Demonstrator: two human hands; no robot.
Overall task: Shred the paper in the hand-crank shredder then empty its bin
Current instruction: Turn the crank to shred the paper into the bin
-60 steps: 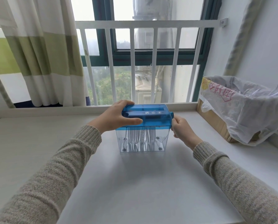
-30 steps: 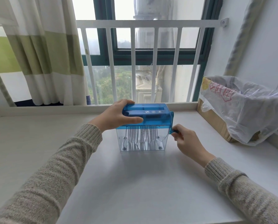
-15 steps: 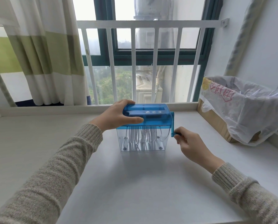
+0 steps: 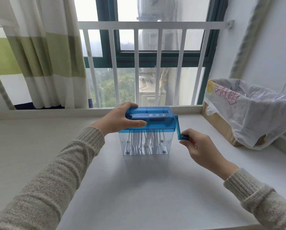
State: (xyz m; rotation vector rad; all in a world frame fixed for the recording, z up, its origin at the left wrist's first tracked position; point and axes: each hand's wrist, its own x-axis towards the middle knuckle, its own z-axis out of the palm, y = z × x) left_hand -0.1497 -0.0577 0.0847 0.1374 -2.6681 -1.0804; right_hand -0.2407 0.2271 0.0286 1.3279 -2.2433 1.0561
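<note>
On the bench [image 4: 139,188], the left hand [image 4: 120,120] gripped the shredder [image 4: 149,130] lid to steady it while the right hand [image 4: 197,146] pinched the crank handle [image 4: 184,137], strips [image 4: 147,141] apparently hanging into its bin.

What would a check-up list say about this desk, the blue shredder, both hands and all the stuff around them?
Surface: white tabletop, bare in front of the shredder.
Job's things: blue hand-crank shredder upright on its clear bin; paper strips hang from the cutters into the bin; crank handle points down on the shredder's right side.
Clutter: cardboard box lined with a plastic bag at far right, shreds sticking out.
Hands: left hand grips the shredder top; right hand pinches the crank handle with its fingers.
Cables: nothing seen.
Surroundings: window with white railing, striped curtain at left, wall at right.
</note>
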